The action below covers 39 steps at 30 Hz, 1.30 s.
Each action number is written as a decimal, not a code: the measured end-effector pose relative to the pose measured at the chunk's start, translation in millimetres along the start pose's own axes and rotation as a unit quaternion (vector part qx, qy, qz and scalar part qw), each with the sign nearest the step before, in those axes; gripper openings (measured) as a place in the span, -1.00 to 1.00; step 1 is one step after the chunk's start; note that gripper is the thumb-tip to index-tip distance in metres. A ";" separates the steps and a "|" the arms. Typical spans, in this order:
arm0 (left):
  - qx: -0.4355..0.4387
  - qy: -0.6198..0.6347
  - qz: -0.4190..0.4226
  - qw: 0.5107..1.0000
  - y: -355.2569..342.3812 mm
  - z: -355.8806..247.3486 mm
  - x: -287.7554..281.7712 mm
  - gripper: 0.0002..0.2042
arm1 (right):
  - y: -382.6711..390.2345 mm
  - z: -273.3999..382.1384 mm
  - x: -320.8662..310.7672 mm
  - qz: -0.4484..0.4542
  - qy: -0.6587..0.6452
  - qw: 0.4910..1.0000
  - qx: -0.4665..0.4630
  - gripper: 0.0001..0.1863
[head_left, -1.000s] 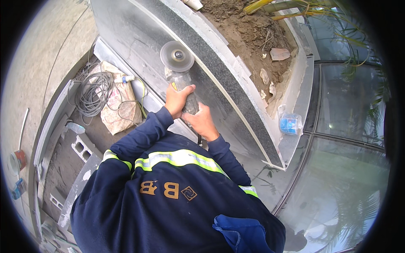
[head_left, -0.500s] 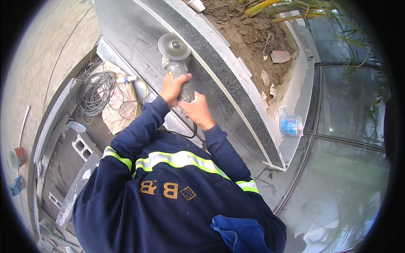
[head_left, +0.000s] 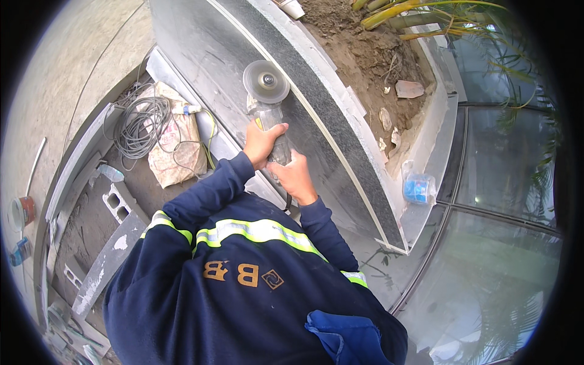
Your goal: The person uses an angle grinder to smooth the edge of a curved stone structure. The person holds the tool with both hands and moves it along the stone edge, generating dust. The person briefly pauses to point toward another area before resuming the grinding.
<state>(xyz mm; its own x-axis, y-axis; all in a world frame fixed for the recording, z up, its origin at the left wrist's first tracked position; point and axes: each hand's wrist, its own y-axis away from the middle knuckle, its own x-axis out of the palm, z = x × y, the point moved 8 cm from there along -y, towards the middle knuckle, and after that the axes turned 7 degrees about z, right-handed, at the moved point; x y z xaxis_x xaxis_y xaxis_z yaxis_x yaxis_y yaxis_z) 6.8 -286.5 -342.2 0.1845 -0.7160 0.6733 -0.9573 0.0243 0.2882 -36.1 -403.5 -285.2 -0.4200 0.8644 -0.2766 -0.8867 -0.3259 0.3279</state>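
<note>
Both hands wrapped around one angle grinder [head_left: 267, 115], a person in a navy top leans toward a curved grey panel [head_left: 201, 42], having drawn the tool slightly back toward the body from its position half a second ago, which appears to put its single round disc [head_left: 266, 81] over a nearer part of the panel while the grip stays much the same; the left hand [head_left: 260, 143] clasps the grinder's body close behind the disc and the right hand [head_left: 296, 176] closes on its rear end, though whether the disc touches the panel cannot be told from this angle; nearby, counted, are one coil of grey cable [head_left: 137, 131] on one stained sack [head_left: 179, 163], two hollow blocks [head_left: 128, 198] at lower left, one clear container with blue contents [head_left: 418, 187] at right, and one blue cloth [head_left: 347, 334] against the worker's back
</note>
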 end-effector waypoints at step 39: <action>0.011 -0.002 -0.034 0.999 11.5 28.9 13.7 -0.60 | 18.1 -6.8 -22.7 0.017 0.005 1.000 0.001 -0.71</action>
<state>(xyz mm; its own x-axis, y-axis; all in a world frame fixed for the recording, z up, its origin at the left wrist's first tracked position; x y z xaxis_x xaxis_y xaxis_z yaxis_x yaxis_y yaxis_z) -8.1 -316.2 -349.3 0.2490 -0.7178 0.6502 -0.9472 -0.0403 0.3182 -43.9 -431.5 -279.1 -0.4522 0.8487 -0.2743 -0.8714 -0.3549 0.3386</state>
